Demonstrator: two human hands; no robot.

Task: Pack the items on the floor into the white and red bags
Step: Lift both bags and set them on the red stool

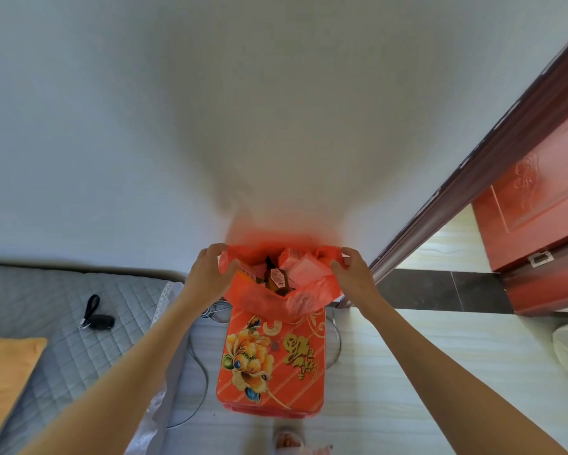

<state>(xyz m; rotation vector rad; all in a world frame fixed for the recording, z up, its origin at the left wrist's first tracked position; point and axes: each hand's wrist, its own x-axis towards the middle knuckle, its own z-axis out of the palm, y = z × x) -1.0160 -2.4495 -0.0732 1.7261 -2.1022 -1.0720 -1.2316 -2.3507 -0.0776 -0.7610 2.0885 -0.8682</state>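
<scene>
A thin red plastic bag (305, 295) stands on top of a red box with a gold flower print (272, 359) against the wall. My left hand (210, 270) pinches the bag's left rim and my right hand (351, 274) pinches its right rim, holding the mouth wide. Inside the bag I see a brown bottle with a dark cap (276, 277), pink and white packets (304, 266) and a small orange box (247, 274). The white bag is not clearly in view.
A bed with a grey quilted cover (62, 303) lies at left, with a black key fob on a strap (97, 315) and an orange pillow (7, 372). A red door (538, 205) stands open at right. Cables (197, 382) trail on the pale floor. A slipper (289, 440) shows below.
</scene>
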